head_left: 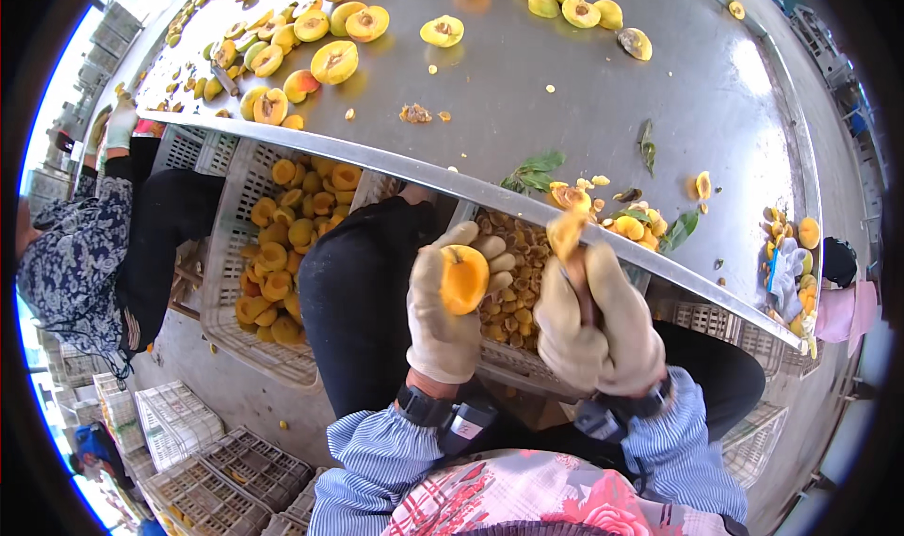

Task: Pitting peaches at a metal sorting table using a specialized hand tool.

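My left hand [441, 334], in a pale work glove, holds a yellow-orange peach half [464, 279] with its cut face up, above my lap. My gloved right hand [603, 338] is closed round a slim tool with a brownish handle [581, 296]; motion blurs it, and its exact kind does not show. An orange scrap of fruit [567, 233] is at the tool's far end, near the table edge. Below my hands, a crate holds many small brown-orange fruit pieces [513, 282].
A metal table [565, 112] spans the far side, with peach halves [334, 63], scraps and green leaves [535, 172] on it. Left of my knee stands a white crate [221, 263] of peach halves. Stacked crates [179, 423] sit lower left; another person [80, 263] sits far left.
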A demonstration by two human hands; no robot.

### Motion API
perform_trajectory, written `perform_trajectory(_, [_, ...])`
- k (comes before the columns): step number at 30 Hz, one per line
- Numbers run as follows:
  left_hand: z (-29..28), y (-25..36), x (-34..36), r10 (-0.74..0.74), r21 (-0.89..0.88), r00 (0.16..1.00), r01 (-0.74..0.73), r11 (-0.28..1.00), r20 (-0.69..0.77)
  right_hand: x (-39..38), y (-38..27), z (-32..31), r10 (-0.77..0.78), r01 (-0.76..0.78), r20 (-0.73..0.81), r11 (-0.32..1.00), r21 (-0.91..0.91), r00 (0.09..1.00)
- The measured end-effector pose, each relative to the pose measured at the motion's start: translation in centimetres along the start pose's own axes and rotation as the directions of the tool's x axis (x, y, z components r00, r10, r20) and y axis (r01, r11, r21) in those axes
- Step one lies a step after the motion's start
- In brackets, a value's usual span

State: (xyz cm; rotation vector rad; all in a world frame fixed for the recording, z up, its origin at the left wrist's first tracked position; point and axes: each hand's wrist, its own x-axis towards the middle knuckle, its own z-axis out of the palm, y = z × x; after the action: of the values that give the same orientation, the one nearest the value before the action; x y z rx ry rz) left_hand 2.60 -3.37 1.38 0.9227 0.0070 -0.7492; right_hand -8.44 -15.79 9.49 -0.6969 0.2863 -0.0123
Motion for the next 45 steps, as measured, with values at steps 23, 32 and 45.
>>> perform_trajectory(23, [1.5,2.8,-3.0,-0.032,-0.03,0.978,0.039,0.999,0.206,-0.2,-0.3,2.4,-0.611,0.101,0.037,0.071,-0.992,0.791])
perform_trajectory(32, [-0.3,1.8,-4.5,-0.01,0.432,0.976,-0.088,0.898,0.219,-0.1,1.3,1.9,-0.358,0.12,0.196,-0.225,-0.967,0.913])
perform_trajectory(45, [-6.3,15.9,-4.6,0.347,0.568,0.928,-0.216,0.794,-0.133,6.3,-5.4,6.2,-0.471,0.047,0.108,-0.139,-0.989,0.875])
